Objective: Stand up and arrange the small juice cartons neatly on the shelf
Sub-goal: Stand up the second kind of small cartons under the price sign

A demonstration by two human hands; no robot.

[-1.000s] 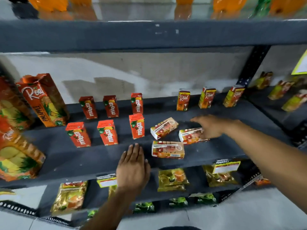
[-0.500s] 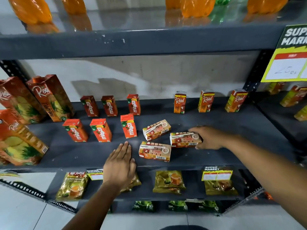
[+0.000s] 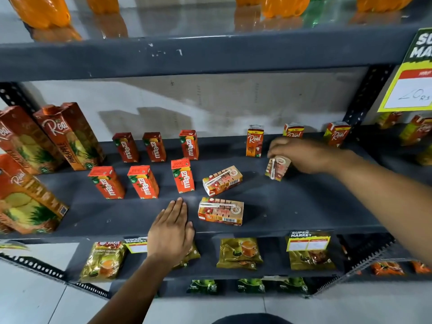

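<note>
My right hand point(image 3: 301, 154) grips a small juice carton point(image 3: 278, 169) from above, held nearly upright just over the dark shelf point(image 3: 304, 206), in front of a back row of three standing Real cartons point(image 3: 254, 141). Two more small cartons lie on their sides: one point(image 3: 222, 180) mid-shelf, one point(image 3: 221, 211) near the front edge. My left hand point(image 3: 171, 226) rests flat, fingers together, on the shelf's front edge, left of the front lying carton. Several red Maaza cartons point(image 3: 143, 182) stand in two rows to the left.
Tall Real pineapple cartons point(image 3: 70, 136) stand and lean at the far left. Orange bottles point(image 3: 39, 10) sit on the shelf above. Gold tea packets point(image 3: 240, 252) lie on the shelf below. A yellow price sign point(image 3: 411, 90) hangs at the upper right.
My right hand has closed on the rightmost lying carton, lifted it and carried it back and right, turning it upright. The left hand stays on the shelf edge.
</note>
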